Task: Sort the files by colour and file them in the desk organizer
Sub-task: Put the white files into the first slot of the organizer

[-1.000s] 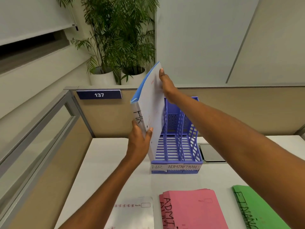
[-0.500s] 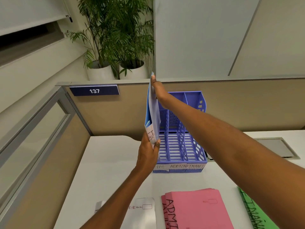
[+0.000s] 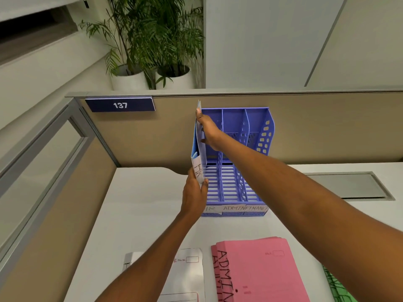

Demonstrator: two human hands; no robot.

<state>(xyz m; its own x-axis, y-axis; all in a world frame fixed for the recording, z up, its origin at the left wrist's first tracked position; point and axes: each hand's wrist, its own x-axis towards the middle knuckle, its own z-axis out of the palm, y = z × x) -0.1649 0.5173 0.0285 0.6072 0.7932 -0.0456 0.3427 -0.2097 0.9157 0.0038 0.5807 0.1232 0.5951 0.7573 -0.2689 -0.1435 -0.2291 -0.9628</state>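
A blue and white stack of files [image 3: 198, 149] marked HR stands upright at the left side of the purple desk organizer [image 3: 239, 162], over its HR slot. My left hand [image 3: 195, 192] grips the stack's lower near edge. My right hand [image 3: 208, 131] holds its top far edge. The organizer has three slots labelled HR, ADMIN and FINANCE; the two right slots hold nothing. Pink ADMIN files [image 3: 259, 271] lie near me on the desk. Green files [image 3: 335, 286] show at the lower right edge. A white file [image 3: 187, 271] lies partly under my left forearm.
The white desk [image 3: 141, 210] ends at a tan partition [image 3: 174, 136] behind the organizer, with a sign reading 137 [image 3: 120, 105]. A grey cable hatch [image 3: 349, 185] sits in the desk to the right. Potted plants [image 3: 150, 51] stand beyond the partition.
The HR stack has turned edge-on and come down toward the organizer's left slot. Both hands moved with it, and my view shifted closer.
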